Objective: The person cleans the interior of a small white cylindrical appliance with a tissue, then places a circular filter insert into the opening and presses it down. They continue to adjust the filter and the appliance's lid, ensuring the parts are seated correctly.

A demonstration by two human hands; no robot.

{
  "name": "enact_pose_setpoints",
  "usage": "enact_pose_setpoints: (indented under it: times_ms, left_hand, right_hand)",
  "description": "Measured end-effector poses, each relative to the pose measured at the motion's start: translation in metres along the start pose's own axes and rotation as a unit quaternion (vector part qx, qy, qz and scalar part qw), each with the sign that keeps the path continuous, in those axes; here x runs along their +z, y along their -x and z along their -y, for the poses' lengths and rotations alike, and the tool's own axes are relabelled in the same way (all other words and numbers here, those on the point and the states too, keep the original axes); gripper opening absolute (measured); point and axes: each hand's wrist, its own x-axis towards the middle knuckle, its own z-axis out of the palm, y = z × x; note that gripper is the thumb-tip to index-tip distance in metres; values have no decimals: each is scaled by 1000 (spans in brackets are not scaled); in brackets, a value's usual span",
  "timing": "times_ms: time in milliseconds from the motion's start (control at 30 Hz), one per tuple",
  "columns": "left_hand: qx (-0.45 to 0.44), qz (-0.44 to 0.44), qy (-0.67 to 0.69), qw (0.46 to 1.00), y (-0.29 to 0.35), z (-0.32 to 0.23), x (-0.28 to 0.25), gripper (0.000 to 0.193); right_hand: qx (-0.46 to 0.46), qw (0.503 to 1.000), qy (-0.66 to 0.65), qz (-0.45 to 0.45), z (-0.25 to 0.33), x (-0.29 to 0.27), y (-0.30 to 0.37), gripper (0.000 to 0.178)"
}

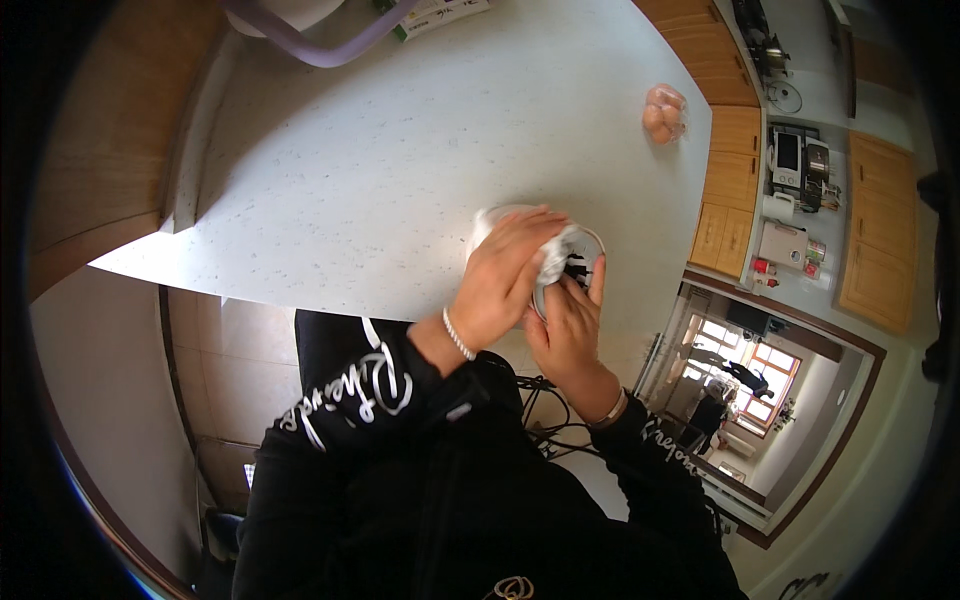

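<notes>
Near the front edge of the table, both my hands are on a white rounded vessel (601, 243) with a thin rim. Dark parts show inside its opening; what they are, I cannot make out. My left hand (495, 285) presses a crumpled white cloth (556, 256) against the vessel, its fingers closed over it. From the right, my right hand (568, 335) grips the rim, with fingers around the edge. Much of the vessel's body lies hidden beneath the left hand and the cloth.
A clear bag of brown eggs (663, 114) lies at the table's right edge. At the far left are a lavender curved handle (325, 57) and a green-and-white package (440, 16). Black cables (540, 415) hang below. Wooden cabinets (725, 235) and a microwave (788, 157) stand right.
</notes>
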Motion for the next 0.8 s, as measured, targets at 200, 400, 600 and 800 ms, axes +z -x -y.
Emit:
enact_pose_setpoints:
  times_ms: [200, 400, 600, 800]
  left_hand:
    - [-234, 144, 21, 961, -47, 52, -7, 33]
    - [-318, -20, 133, 938, 25, 82, 1, 35]
    - [-179, -80, 134, 971, 62, 41, 24, 42]
    - [3, 10, 11, 1000, 24, 4, 23, 38]
  right_hand:
    - [-66, 997, -9, 43, -16, -9, 3, 28]
    - [-158, 972, 30, 171, -47, -47, 9, 28]
    - [-33, 993, 37, 108, -33, -54, 29, 39]
    - [62, 998, -17, 5, -12, -10, 31, 28]
